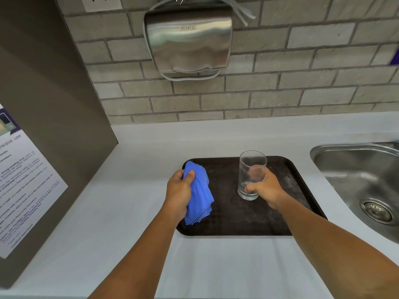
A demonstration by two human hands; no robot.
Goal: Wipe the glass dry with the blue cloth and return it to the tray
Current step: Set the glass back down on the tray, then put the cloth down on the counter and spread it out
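Note:
A clear drinking glass (251, 167) stands upright over the dark brown tray (287, 169) on the white counter. My right hand (266, 189) is wrapped around its lower half, thumb at the front near the base. I cannot tell whether the base rests on the tray or is just above it. My left hand (180, 189) grips a bunched blue cloth (199, 198) above the tray's left edge; the cloth hangs down from my fist. Cloth and glass are apart, about a hand's width between them.
A steel sink (358, 169) with a drain lies at the right. A steel hand dryer (187, 39) hangs on the brick wall above the tray. A brown cabinet side with a printed notice (23, 182) stands at the left. White counter (121, 201) surrounds the tray.

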